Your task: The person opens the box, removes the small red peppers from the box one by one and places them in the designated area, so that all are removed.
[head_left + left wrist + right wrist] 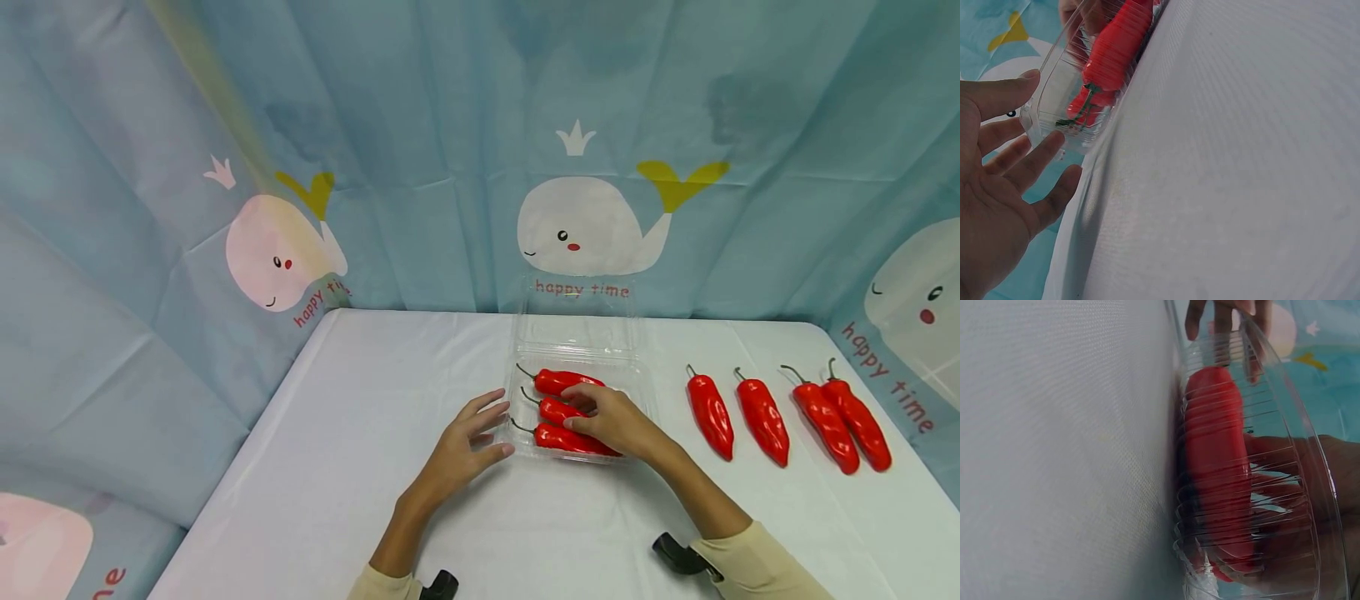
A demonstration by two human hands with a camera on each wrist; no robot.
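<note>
A clear plastic clamshell box (536, 454) stands on the table with its lid raised at the back. Inside lie three red chili peppers with thin stems pointing left: a back one (562, 381), a middle one (552, 410) and a front one (572, 440). My right hand (621, 423) reaches in from the right and pinches the middle pepper between thumb and fingers. Through the ribbed wall in the right wrist view, the front pepper (1215, 437) partly hides that hand. My left hand (457, 454) is beside the box's left edge, fingers spread and extended, fingertips at the plastic wall (1054, 94).
To the right of the box, several more red peppers (710, 415) lie in a row on the white tablecloth (360, 392); the two farthest right (855, 423) lie side by side. Behind the table hangs a blue curtain (442, 167) printed with whales.
</note>
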